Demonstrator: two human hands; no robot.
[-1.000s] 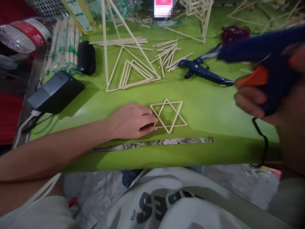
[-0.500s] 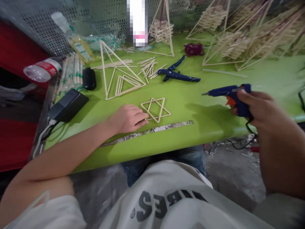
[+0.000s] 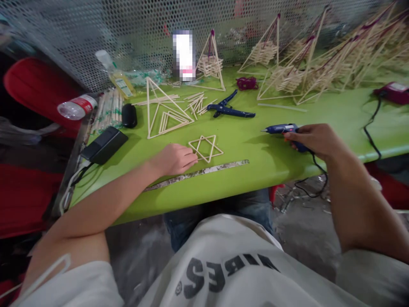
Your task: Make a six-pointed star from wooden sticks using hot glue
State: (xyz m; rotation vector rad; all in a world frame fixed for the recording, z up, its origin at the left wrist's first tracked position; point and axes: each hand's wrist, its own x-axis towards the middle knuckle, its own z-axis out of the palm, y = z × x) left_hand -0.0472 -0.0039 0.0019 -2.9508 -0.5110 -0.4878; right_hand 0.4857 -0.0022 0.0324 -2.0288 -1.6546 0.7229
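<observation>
My left hand (image 3: 179, 159) rests on the green table with its fingers curled at the lower left corner of a six-pointed star of thin wooden sticks (image 3: 213, 147). The fingertips pinch that corner, which they partly hide. My right hand (image 3: 315, 137) grips a blue hot glue gun (image 3: 281, 128) by its handle, to the right of the star. Its nozzle points left and stands apart from the sticks. In front of the star lies a worn flat strip (image 3: 220, 168), shaped like a ruler. Behind it lie dark blue cutters (image 3: 230, 110).
A triangular stick frame (image 3: 148, 108), loose sticks (image 3: 195, 103) and purple thread (image 3: 246, 83) lie further back. Finished-looking stick pyramids (image 3: 289, 80) crowd the back right. A black box-shaped device (image 3: 104, 145) and a plastic bottle (image 3: 76, 107) are at left. The gun's cord (image 3: 319, 170) hangs past the front edge.
My right hand has brought the glue gun lower and slightly left, closer to the table and the star. My left hand stays at the star's corner. The view has tilted up and turned slightly.
</observation>
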